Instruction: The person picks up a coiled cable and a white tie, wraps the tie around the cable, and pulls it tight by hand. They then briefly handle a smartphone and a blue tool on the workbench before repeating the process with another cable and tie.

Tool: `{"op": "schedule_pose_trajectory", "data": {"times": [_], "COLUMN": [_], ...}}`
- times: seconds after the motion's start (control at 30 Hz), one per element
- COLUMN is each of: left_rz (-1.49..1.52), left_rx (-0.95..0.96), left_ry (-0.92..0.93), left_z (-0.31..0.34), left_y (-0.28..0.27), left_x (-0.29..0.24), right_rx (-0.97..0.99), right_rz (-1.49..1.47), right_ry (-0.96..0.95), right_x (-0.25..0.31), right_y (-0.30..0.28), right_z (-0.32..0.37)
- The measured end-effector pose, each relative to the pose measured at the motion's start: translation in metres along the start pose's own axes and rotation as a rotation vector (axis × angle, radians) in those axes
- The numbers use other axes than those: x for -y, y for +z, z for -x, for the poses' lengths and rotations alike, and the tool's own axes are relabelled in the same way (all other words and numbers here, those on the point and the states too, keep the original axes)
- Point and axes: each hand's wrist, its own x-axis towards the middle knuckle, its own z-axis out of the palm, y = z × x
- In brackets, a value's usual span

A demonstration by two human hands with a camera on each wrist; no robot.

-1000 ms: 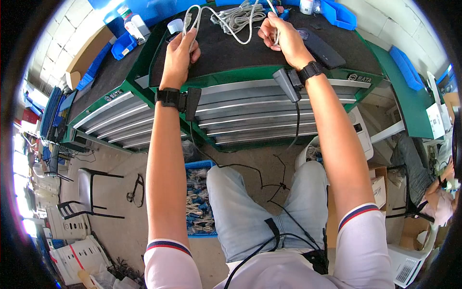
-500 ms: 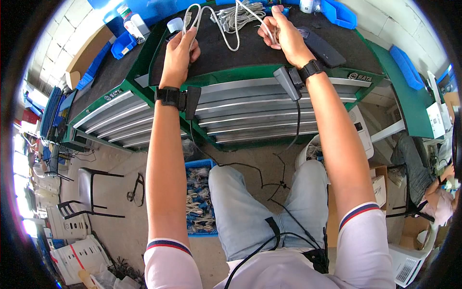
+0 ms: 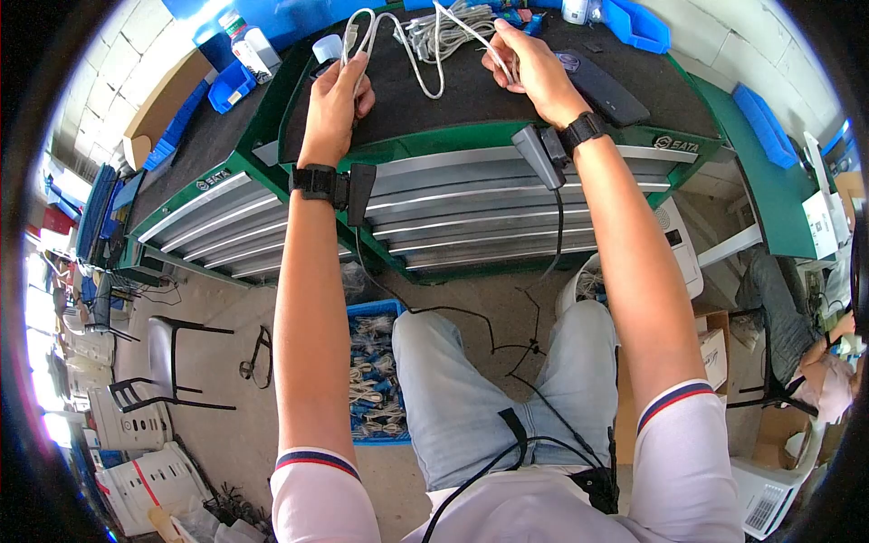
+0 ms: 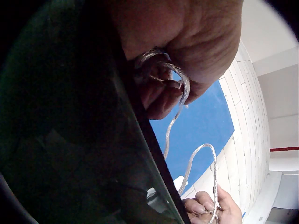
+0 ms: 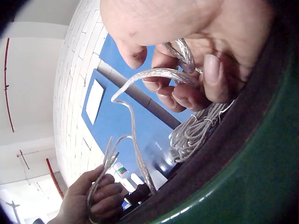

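Observation:
A silvery-white braided cable (image 3: 413, 65) runs between the two hands above the black bench top. The left hand (image 3: 339, 104) pinches a few loops of it, and a plug end (image 3: 352, 34) sticks up above the fingers. The right hand (image 3: 534, 74) holds the other stretch of cable with curled fingers, its thumb pointing up. In the right wrist view the cable (image 5: 134, 122) passes through the right fingers (image 5: 187, 95), and farther off the left hand (image 5: 100, 196) grips its loops. Between the hands the cable sags in a narrow loop.
Behind the hands lies a bundle of similar cable (image 3: 444, 32). A dark phone-like slab (image 3: 608, 90) rests right of the right hand. Blue bins (image 3: 636, 25) and a bottle (image 3: 246, 41) stand toward the back. Below is a green cabinet with grey drawers (image 3: 489, 213).
The right-hand stretch of cable has swung left, and the loop between the hands has narrowed. The right thumb lifted, then came back toward the cable. The left hand has stayed nearly still.

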Motion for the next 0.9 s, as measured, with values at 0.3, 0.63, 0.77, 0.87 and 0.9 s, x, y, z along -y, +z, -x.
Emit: {"op": "schedule_pose_trajectory", "data": {"times": [0.3,0.63,0.77,0.87,0.9], "left_rz": [0.023,0.003,0.011,0.018,0.014], "left_rx": [0.011,-0.009,0.000,0.003,0.001], "left_ry": [0.011,-0.009,-0.006,-0.006,-0.004], "left_z": [-0.0003,0.0005,0.0001,0.0000,0.0000], "left_y": [-0.0006,0.0007,0.0004,0.0006,0.0006], "left_x": [0.0008,-0.0008,-0.0006,-0.0005,-0.0006], "right_rx": [0.049,-0.006,0.043,0.046,0.046], "right_rz": [0.206,0.050,0.040,0.019,0.019], "right_ry": [-0.026,0.025,0.005,0.003,0.003], "right_x": [0.0095,0.0067,0.0046,0.0044,0.0045], "right_y": [0.0051,0.0022,-0.0008,-0.0017,-0.0015], "right_z": [0.0041,0.0044,0.0033,0.0036,0.0036]}}
